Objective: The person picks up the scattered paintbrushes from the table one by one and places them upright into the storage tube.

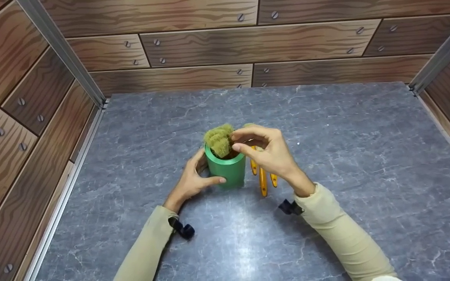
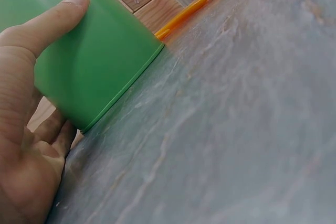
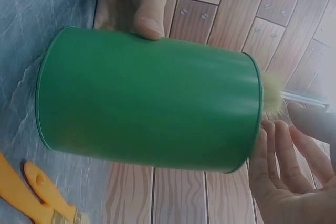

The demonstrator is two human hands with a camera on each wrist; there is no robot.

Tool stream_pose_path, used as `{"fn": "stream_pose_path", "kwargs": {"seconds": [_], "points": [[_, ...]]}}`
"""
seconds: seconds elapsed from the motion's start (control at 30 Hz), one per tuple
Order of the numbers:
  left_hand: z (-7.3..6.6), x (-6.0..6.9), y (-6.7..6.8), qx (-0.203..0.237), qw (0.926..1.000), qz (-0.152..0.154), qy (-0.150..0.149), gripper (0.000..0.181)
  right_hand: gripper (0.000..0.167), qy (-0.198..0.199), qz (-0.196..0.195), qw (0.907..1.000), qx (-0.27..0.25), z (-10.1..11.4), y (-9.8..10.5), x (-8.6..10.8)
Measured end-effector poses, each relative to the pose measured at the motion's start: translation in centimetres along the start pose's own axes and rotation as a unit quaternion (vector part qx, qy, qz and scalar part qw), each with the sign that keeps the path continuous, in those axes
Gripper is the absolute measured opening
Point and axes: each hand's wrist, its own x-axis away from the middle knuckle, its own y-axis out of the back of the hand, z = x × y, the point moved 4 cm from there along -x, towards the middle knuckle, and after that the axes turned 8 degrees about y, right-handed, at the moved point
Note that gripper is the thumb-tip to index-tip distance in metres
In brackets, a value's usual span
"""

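A green cylindrical can (image 1: 227, 173) stands upright on the table. My left hand (image 1: 193, 175) grips its side, the thumb across the front and the fingers round the far left. Olive, fuzzy tufts like brush bristles (image 1: 220, 140) stick up out of the can's mouth; whatever is below them is hidden inside. Over the right part of the rim is my right hand (image 1: 268, 150), thumb and fingertips apart beside the tufts, with nothing visible between them. In the right wrist view, the right fingers (image 3: 286, 156) lie close to the can's rim.
Several orange-handled brushes (image 1: 263, 181) lie on the grey marbled table (image 1: 350, 156), right of the can and partly under my right hand. Wood-patterned panels (image 1: 201, 47) enclose the back and sides, with metal posts (image 1: 66, 54) at the corners.
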Motion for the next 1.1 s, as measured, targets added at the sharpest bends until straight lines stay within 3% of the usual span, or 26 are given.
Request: {"fn": "stream_pose_path", "kwargs": {"seconds": [0.43, 0.8, 1.1], "points": [[0.0, 0.0, 0.1, 0.002, 0.9999, -0.008, 0.010, 0.105, 0.024, -0.053, -0.017, 0.9980, 0.029, -1.4, 3.0, 0.8], [0.2, 0.1, 0.1, 0.005, 0.9998, -0.012, 0.012, 0.103, 0.026, -0.106, 0.027, 0.9906, 0.082, -3.6, 4.1, 1.9], [0.2, 0.1, 0.1, 0.000, 0.9998, -0.013, 0.016, 0.107, 0.030, -0.150, 0.071, 0.9744, 0.152, -5.5, 4.8, 2.8]]}}
